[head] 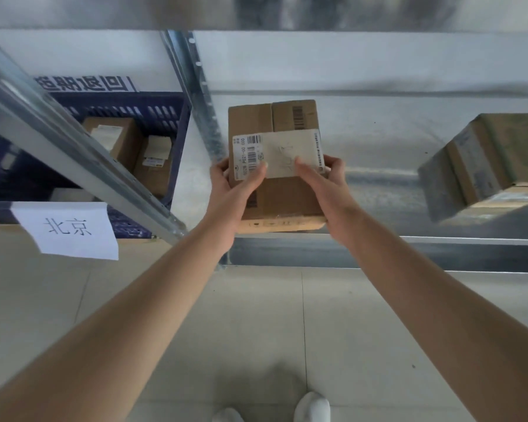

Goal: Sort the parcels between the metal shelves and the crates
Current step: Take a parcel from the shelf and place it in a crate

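Parcel (276, 166) clamped between left hand (235, 190) and right hand (323, 187), long axis pointing away, shelf deck (378, 141) just beneath, blue crate (165, 111) off the left hand.

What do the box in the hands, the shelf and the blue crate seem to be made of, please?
Box: brown cardboard, matte, with a paper label. Shelf: bare metal, likely galvanised steel, with a dull grey sheen. Blue crate: probably moulded plastic, with slotted walls.

Labelled cardboard parcel (275, 153) near the metal shelf (393, 153) front edge; two parcels (128, 150) in blue crate (171, 117), apparently upright.
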Demonstrator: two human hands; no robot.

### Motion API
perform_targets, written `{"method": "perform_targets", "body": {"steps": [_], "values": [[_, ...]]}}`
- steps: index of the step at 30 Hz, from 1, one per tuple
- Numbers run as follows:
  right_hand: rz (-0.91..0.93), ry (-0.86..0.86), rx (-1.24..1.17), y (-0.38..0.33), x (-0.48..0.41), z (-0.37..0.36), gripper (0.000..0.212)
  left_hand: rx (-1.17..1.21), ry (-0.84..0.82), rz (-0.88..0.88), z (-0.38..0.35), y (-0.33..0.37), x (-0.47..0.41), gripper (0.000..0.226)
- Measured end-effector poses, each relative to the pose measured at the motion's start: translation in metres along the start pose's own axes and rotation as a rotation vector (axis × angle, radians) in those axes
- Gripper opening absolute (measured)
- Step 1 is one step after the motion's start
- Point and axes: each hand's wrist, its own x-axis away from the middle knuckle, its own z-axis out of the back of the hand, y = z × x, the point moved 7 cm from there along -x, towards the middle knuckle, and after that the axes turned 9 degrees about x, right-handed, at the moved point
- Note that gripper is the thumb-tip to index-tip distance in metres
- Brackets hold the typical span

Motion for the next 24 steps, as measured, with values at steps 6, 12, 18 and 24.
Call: {"method": "perform_targets", "body": {"steps": [6,12,18,24], "values": [[-0.006,-0.025,0.042,0.014,0.046,-0.025,0.075,0.054,0.009,0.013,0.030,-0.016,0.051,0.072],[-0.074,-0.099,0.077,0.036,0.118,-0.067,0.051,0.071,0.033,0.050,0.076,-0.025,0.119,0.068],[-0.135,-0.125,0.086,0.067,0.169,-0.124,0.048,0.119,0.072,0.101,0.141,-0.044,0.175,0.068],[-0.202,-0.146,0.112,0.105,0.197,-0.196,0.051,0.161,0.111,0.155,0.220,-0.057,0.206,0.059]]}}
